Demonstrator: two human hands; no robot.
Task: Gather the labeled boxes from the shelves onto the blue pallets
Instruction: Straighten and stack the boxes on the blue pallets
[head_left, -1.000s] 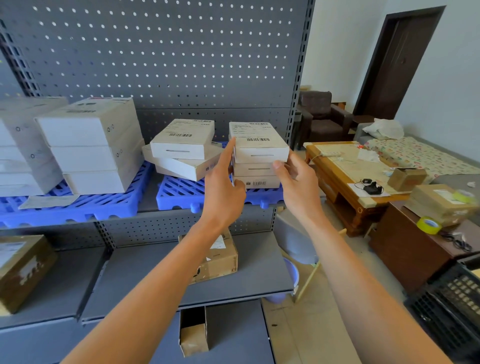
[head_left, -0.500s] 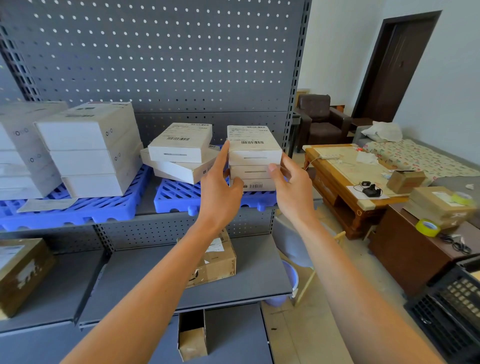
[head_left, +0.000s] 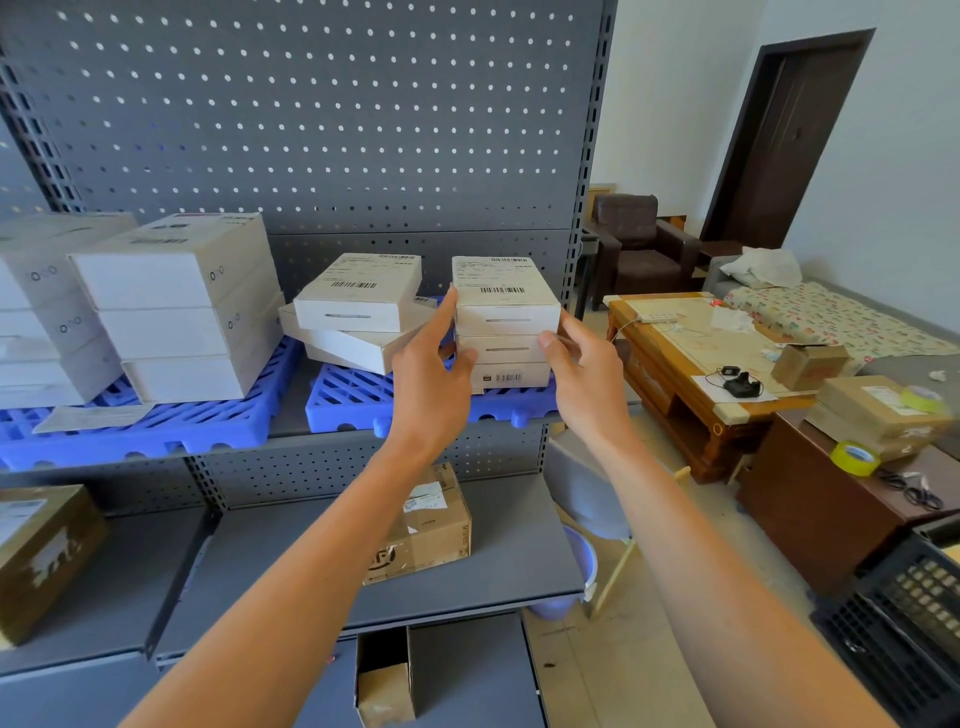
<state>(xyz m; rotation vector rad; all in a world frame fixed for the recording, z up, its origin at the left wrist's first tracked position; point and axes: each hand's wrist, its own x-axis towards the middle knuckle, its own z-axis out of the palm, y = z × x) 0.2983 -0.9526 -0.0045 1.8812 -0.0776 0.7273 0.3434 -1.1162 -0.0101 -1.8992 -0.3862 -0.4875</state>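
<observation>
At frame centre, the left hand (head_left: 434, 371) and right hand (head_left: 587, 371) hold the sides of a stack of boxes (head_left: 505, 322), fingers fairly straight. The stack sits on the right blue pallet (head_left: 363, 400) on the shelf (head_left: 291, 426); other boxes (head_left: 176, 306) fill the left pallet (head_left: 171, 431).

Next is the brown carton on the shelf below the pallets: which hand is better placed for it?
Left, probably. The left hand sits almost straight above the brown carton; the right hand is further right, beside the white stack.
</observation>
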